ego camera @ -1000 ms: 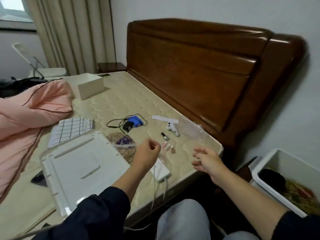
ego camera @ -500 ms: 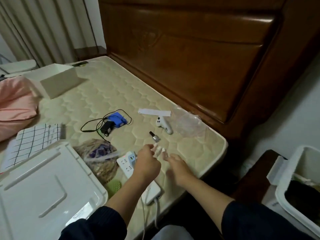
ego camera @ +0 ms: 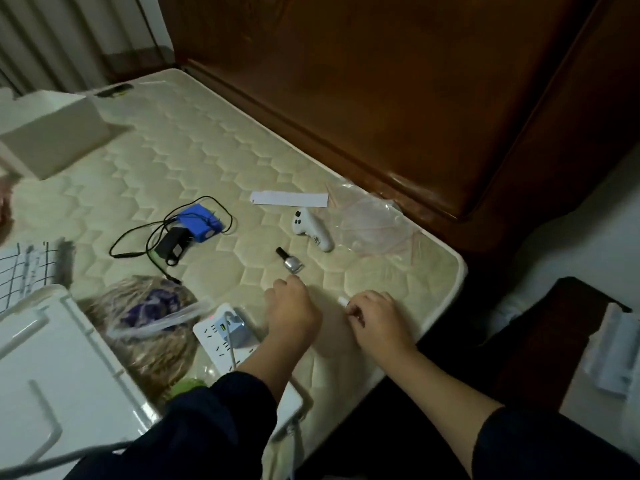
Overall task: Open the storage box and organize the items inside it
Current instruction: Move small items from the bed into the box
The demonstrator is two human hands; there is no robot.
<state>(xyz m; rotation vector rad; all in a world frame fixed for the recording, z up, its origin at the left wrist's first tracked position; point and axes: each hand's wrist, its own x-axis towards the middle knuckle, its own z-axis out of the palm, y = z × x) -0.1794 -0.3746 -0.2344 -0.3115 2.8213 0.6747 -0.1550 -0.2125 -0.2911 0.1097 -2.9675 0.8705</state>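
While the storage box itself lies outside the present view, its white lid (ego camera: 52, 368) rests on the bed at lower left, so the box counts as open and the sorting of its contents is under way. Half a second ago both hands met over a cluster of small white pieces; now those pieces are gone from the mattress (ego camera: 207, 161) and the hands have drawn apart. Right hand (ego camera: 375, 318) pinches a small white piece (ego camera: 342, 301) between thumb and fingertips, curled tight. Left hand (ego camera: 294, 313) is curled knuckles-up just below the nail polish bottle (ego camera: 290, 263); whether it holds anything I cannot tell, since its palm faces down. My judgement: the small pieces have been gathered and are headed for a container next. Still loose on the mattress are the white controller (ego camera: 313, 228), a paper strip (ego camera: 289, 198), a clear plastic bag (ego camera: 374, 223), the blue device with black cable (ego camera: 199, 223), the power strip (ego camera: 225, 336) beside the left wrist, and a bagged bundle (ego camera: 152, 317) touching the lid
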